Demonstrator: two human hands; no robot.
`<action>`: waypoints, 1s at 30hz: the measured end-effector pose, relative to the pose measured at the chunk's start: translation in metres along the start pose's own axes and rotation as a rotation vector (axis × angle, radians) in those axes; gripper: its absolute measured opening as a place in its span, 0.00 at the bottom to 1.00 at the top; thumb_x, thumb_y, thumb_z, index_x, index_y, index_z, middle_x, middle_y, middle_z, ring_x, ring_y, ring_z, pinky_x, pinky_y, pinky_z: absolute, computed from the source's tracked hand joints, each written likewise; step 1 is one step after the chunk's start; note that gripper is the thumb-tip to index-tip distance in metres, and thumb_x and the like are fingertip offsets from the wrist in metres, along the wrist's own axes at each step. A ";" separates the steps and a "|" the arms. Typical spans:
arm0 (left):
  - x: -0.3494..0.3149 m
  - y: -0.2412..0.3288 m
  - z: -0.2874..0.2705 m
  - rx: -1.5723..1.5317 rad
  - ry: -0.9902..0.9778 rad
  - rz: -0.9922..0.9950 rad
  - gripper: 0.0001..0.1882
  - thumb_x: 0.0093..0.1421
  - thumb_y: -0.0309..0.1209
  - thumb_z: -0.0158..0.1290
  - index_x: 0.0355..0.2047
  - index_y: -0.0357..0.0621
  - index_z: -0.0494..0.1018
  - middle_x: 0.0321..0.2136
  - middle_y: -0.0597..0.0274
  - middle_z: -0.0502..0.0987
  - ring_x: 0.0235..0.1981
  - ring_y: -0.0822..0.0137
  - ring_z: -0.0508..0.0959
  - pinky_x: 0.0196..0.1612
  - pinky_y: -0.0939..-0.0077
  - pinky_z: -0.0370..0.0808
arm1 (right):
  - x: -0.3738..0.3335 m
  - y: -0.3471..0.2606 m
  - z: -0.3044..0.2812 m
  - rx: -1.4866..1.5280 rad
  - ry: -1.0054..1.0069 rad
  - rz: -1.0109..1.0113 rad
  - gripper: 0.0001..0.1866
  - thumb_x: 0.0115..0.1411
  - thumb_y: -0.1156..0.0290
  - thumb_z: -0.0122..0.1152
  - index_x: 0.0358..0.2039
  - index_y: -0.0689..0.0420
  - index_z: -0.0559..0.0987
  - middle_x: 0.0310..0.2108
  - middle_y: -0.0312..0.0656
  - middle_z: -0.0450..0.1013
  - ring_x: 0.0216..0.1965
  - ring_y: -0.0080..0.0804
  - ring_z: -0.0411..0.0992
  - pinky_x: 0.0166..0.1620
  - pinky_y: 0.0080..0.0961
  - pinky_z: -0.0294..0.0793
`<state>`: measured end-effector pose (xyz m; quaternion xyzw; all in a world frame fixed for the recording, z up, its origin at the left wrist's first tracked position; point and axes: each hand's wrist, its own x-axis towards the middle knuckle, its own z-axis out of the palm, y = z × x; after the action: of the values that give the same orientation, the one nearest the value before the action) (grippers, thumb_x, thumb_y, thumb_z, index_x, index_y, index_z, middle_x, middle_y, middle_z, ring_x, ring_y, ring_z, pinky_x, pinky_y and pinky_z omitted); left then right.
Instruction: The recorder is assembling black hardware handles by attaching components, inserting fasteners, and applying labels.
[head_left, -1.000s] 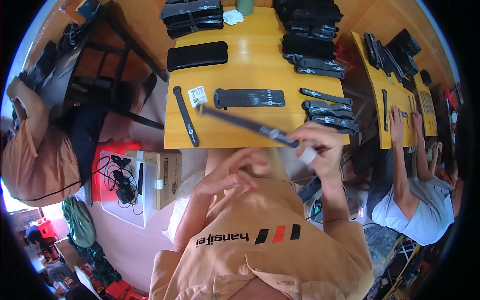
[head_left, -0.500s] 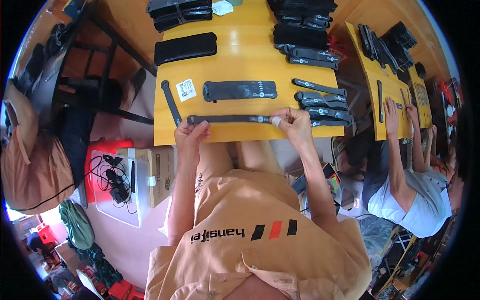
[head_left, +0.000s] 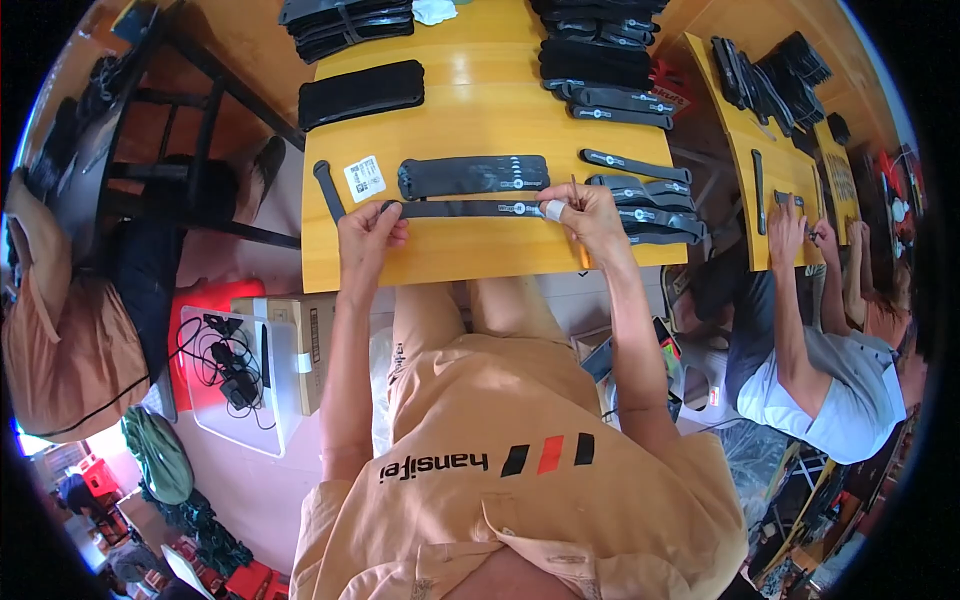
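Note:
A narrow black strap [head_left: 460, 209] is stretched level between my two hands, above the near part of the yellow table [head_left: 480, 255]. My left hand [head_left: 368, 243] pinches its left end. My right hand [head_left: 592, 222], with a white wrap round one finger, pinches the right end by the printed mark. A slim orange-ended thing [head_left: 585, 257] shows partly behind my right hand; whether I hold it is unclear. Just beyond the held strap lies a flat bundle of black straps [head_left: 460, 177]. Left of it are a white printed label [head_left: 365, 177] and a single black strap [head_left: 327, 190].
On the right are loose black straps [head_left: 640, 165] and a strap pile [head_left: 650, 210]. Farther back stand more stacks [head_left: 595, 65] and a black bundle [head_left: 362, 95]. Co-workers sit on both sides; a clear bin [head_left: 285, 440] with cables stands at lower left.
Both hands have carried the strap slightly away from me, nearer to the flat bundle. The slim orange-ended thing now shows by my right hand. At the right, the co-worker's hands have shifted.

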<state>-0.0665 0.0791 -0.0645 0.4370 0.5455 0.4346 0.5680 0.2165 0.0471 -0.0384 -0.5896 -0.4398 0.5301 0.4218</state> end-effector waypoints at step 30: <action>0.036 -0.016 0.017 0.210 0.177 0.011 0.06 0.49 0.26 0.58 0.25 0.36 0.72 0.15 0.66 0.71 0.13 0.79 0.67 0.15 0.85 0.62 | 0.037 0.030 0.013 -0.398 0.428 -0.050 0.05 0.44 0.76 0.62 0.23 0.63 0.77 0.16 0.44 0.72 0.19 0.30 0.70 0.26 0.26 0.68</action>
<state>-0.0484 0.1097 -0.0884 0.4571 0.6334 0.4151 0.4665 0.2071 0.0759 -0.0777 -0.7481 -0.4505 0.2867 0.3940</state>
